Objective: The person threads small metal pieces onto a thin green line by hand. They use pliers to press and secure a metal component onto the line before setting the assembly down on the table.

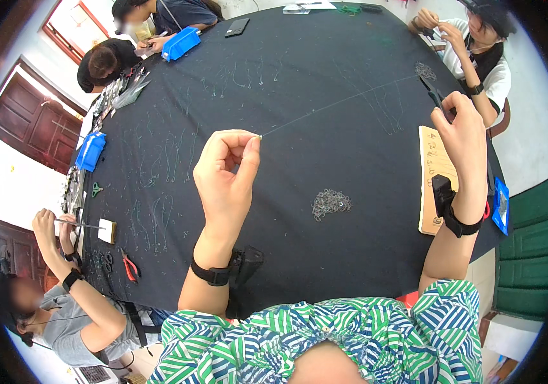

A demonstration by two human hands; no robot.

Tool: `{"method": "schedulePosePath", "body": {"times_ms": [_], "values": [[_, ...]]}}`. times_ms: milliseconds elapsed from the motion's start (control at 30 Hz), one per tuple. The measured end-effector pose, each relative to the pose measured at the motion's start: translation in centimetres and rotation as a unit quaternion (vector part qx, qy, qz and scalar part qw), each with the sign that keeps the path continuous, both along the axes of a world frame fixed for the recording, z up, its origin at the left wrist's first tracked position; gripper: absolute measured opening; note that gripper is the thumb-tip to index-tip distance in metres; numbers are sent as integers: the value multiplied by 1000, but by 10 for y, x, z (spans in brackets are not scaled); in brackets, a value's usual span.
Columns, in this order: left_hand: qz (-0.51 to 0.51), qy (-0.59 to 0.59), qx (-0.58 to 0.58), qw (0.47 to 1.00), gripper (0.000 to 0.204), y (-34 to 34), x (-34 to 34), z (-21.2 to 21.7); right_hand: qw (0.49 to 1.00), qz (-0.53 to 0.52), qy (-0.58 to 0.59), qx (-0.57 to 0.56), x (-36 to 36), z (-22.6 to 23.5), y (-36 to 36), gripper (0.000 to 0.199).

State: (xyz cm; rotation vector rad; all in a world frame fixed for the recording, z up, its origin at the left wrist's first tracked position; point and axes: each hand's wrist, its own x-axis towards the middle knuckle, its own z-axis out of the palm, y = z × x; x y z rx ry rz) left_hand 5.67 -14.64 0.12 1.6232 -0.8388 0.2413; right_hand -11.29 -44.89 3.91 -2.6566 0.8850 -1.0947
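My left hand [228,176] is raised over the middle of the table, thumb and forefinger pinched on the end of a thin pale line [331,105]. A tiny greenish bit shows at the fingertips. Taut, the line slants up and right toward my right hand [462,128]. That hand is closed around a slim dark tool with a pointed tip [429,88]; whether it is snips or tweezers I cannot tell. The line's far end comes close to this tip. Between my forearms lies a pile of small dark wire pieces [332,203], hook-like in shape.
A black cloth covers the table [299,256]. Several green line strands [172,153] lie at left. Beside my right forearm are a cardboard piece [430,192] and a blue packet [500,206]. Red-handled pliers [131,266] and a blue bin [90,151] sit leftward. Several people work around the edge.
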Motion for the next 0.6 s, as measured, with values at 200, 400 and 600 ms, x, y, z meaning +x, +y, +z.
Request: {"method": "schedulePosePath", "body": {"times_ms": [200,400,600], "values": [[-3,12,-14,1000,4,0,-2,4,999,17,29,-14,2,-12,-13,23],[-11,21,-44,999,5,3,0,6,914,254,266,168,3,-15,-1,34],[-17,-5,-40,999,4,-3,-7,6,924,192,295,148,26,-53,6,27]]}}
